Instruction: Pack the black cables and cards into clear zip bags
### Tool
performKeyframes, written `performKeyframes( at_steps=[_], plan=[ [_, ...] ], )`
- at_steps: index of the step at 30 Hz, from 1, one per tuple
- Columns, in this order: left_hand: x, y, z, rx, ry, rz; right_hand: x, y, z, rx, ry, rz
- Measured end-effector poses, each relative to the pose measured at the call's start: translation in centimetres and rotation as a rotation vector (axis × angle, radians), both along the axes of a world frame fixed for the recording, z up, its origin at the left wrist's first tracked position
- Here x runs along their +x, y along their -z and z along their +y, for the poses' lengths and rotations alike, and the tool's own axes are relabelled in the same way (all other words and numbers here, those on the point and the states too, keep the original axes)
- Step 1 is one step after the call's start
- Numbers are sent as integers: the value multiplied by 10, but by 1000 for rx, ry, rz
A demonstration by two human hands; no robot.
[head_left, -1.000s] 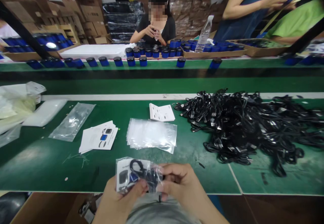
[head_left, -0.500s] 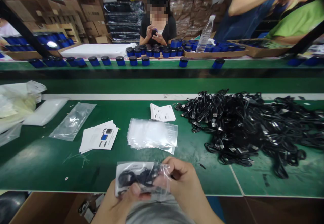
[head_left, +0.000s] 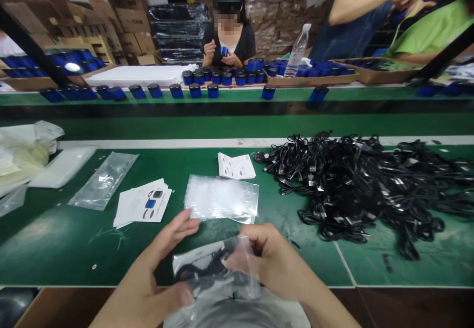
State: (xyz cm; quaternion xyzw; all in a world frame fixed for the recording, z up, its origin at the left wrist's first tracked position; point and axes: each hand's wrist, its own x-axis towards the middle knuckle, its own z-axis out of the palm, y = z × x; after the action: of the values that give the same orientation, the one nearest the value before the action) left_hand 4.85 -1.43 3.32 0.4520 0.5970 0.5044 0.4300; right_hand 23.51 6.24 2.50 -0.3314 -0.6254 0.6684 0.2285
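Note:
At the table's front edge, my right hand pinches the right side of a clear plastic bag. A coiled black cable and a white printed sheet show through the film. My left hand is opened out on the bag's left side, fingers stretched forward and apart from the thumb. The blurred left thumb is close to the bag's lower left; whether it touches cannot be made out. Just beyond my left fingertips lies a stack of flat clear bags.
Printed leaflets lie left, near a single clear bag. A folded booklet sits behind the bag stack. Black cables pile up at right. Blue jars line the far ledge; a co-worker sits beyond.
My left hand has let go of the bag's left side and spread its fingers forward. My right hand still holds the bag, which has tilted. The co-worker opposite has lowered one hand with a blue jar.

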Motion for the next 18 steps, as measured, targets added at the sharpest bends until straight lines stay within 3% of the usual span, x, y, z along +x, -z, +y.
performKeyframes(
  at_steps=[4, 6, 11, 14, 18],
  plan=[
    [11, -8, 12, -193, 194, 216, 4, -8, 7, 203, -13, -129],
    [21, -7, 16, -227, 144, 219, 7, -9, 11, 156, 50, -95],
    [30, 3, 18, -223, -144, 149, 13, -3, 11, 7, 173, 176],
    [25, 14, 17, -183, -173, 177, 10, 2, 5, 106, 215, 74],
    [18, 22, 18, -128, -89, 67, 6, 1, 3, 341, 278, -33]
  ],
)
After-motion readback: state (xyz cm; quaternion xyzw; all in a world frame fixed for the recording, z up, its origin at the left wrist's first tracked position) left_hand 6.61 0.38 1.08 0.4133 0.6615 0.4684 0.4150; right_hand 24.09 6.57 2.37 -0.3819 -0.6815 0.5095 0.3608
